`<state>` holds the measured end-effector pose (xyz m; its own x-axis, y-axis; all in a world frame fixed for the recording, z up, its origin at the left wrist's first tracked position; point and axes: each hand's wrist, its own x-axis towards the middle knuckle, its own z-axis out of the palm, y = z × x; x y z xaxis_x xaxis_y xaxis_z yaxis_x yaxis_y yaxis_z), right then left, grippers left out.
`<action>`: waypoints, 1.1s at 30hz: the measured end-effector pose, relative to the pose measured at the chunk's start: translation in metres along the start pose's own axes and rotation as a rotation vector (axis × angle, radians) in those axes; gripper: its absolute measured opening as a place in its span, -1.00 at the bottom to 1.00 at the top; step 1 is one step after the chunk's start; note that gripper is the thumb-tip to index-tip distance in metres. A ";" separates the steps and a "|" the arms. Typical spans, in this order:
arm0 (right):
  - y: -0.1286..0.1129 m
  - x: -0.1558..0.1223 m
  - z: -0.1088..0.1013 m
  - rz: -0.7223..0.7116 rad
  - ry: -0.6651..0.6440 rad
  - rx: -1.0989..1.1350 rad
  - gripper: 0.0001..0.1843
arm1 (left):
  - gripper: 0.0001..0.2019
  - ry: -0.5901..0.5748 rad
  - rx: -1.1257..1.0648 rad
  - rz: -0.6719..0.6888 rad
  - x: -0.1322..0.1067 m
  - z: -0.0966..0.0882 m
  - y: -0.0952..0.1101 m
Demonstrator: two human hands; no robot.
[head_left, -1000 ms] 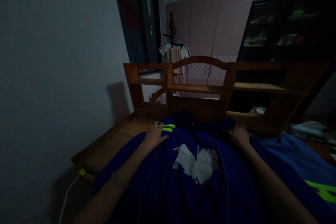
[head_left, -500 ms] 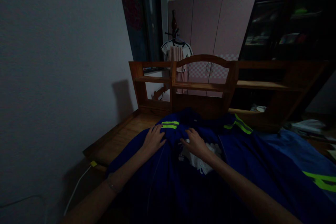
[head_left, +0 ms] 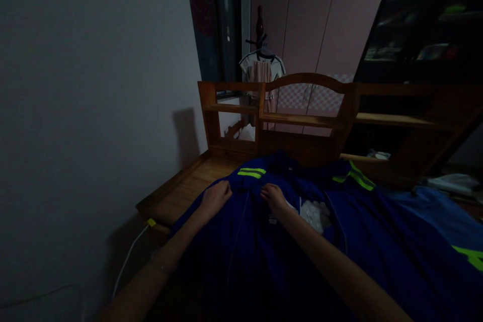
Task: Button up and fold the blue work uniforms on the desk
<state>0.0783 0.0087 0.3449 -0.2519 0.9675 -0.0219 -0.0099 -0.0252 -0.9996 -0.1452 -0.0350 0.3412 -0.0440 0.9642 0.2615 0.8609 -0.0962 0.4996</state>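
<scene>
A dark blue jacket (head_left: 287, 266) with yellow-green stripes (head_left: 252, 173) is spread over a wooden surface in front of me. My left hand (head_left: 217, 198) has its fingers curled closed on the fabric at the jacket's left edge, just below the left stripe. To the right of it, my right hand (head_left: 275, 198) is also closed, gripping the fabric near the front opening. A white, lacy-looking piece (head_left: 316, 215) shows inside the opening, partly covered by the jacket and my right forearm. The fingertips of both hands are partly hidden.
A wooden headboard with shelves (head_left: 302, 119) stands behind the jacket. The wall (head_left: 113, 85) closes off the left side, where a white cable (head_left: 130, 251) hangs by the bed edge (head_left: 166, 201). Lighter blue cloth (head_left: 433, 211) lies at the right.
Both hands have gone from spread fingers to closed on the jacket. The jacket front has shifted, covering more of the white piece. The view has turned slightly left.
</scene>
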 end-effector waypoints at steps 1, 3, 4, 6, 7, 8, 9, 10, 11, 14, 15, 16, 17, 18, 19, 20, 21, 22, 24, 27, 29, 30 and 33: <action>0.001 -0.003 -0.001 0.023 0.002 0.004 -0.66 | -0.88 0.007 -0.048 -0.036 0.005 -0.003 -0.010; 0.003 -0.008 -0.002 0.068 -0.007 -0.003 -0.69 | -0.83 0.029 -0.095 -0.085 0.013 -0.007 -0.029; 0.004 -0.010 0.000 0.086 -0.015 -0.006 -0.72 | -0.80 0.046 -0.117 -0.112 0.016 -0.007 -0.036; 0.005 -0.012 0.006 0.121 -0.036 -0.016 -0.79 | -0.76 0.083 -0.157 -0.155 0.016 -0.006 -0.045; 0.006 -0.012 0.010 0.137 -0.048 -0.026 -0.81 | -0.75 0.100 -0.175 -0.167 0.015 -0.005 -0.047; 0.006 -0.012 0.016 0.153 -0.060 -0.042 -0.82 | -0.74 0.117 -0.191 -0.173 0.014 -0.003 -0.047; 0.007 -0.010 0.023 0.168 -0.070 -0.064 -0.82 | -0.73 0.131 -0.207 -0.174 0.013 -0.002 -0.045; 0.007 -0.009 0.030 0.183 -0.080 -0.093 -0.80 | -0.72 0.144 -0.222 -0.171 0.011 -0.001 -0.042; 0.007 -0.007 0.037 0.194 -0.087 -0.129 -0.77 | -0.71 0.154 -0.236 -0.165 0.010 -0.002 -0.037; 0.003 0.000 0.053 0.194 -0.084 -0.281 -0.61 | -0.70 0.162 -0.274 -0.133 0.006 -0.006 -0.017; 0.002 0.002 0.056 0.178 -0.073 -0.345 -0.54 | -0.69 0.154 -0.294 -0.114 0.004 -0.008 -0.009; 0.000 0.004 0.057 0.159 -0.055 -0.411 -0.46 | -0.69 0.146 -0.317 -0.094 0.002 -0.011 -0.001; -0.002 0.005 0.058 0.140 -0.033 -0.478 -0.40 | -0.68 0.133 -0.344 -0.073 0.000 -0.013 0.007; -0.004 0.006 0.058 0.125 -0.011 -0.541 -0.38 | -0.68 0.121 -0.371 -0.055 -0.003 -0.016 0.015; -0.006 0.007 0.057 0.115 0.008 -0.595 -0.39 | -0.68 0.112 -0.394 -0.041 -0.005 -0.018 0.021; -0.008 0.007 0.056 0.111 0.024 -0.639 -0.43 | -0.68 0.108 -0.410 -0.032 -0.008 -0.019 0.026; -0.009 0.008 0.054 0.108 0.036 -0.673 -0.50 | -0.68 0.110 -0.417 -0.032 -0.010 -0.020 0.030; -0.011 0.008 0.052 0.105 0.045 -0.696 -0.57 | -0.68 0.111 -0.420 -0.034 -0.011 -0.021 0.032; -0.016 0.009 0.045 0.096 0.057 -0.713 -0.69 | -0.68 0.121 -0.419 -0.046 -0.013 -0.021 0.034; -0.027 0.009 0.025 0.097 0.050 -0.670 -0.85 | -0.72 0.159 -0.373 -0.083 -0.011 -0.022 0.028; -0.038 0.006 0.003 0.103 0.027 -0.592 -0.89 | -0.75 0.222 -0.311 -0.116 -0.010 -0.023 0.020; -0.045 0.002 -0.010 0.103 0.016 -0.540 -0.87 | -0.76 0.248 -0.283 -0.135 -0.009 -0.023 0.016; -0.064 -0.015 -0.054 0.090 -0.012 -0.366 -0.78 | -0.75 0.239 -0.249 -0.180 -0.012 -0.024 0.005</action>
<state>0.1347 0.0094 0.4080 -0.2474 0.9625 -0.1116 0.3591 -0.0159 -0.9332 -0.1523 -0.0526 0.3606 -0.3251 0.8892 0.3220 0.6809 -0.0162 0.7322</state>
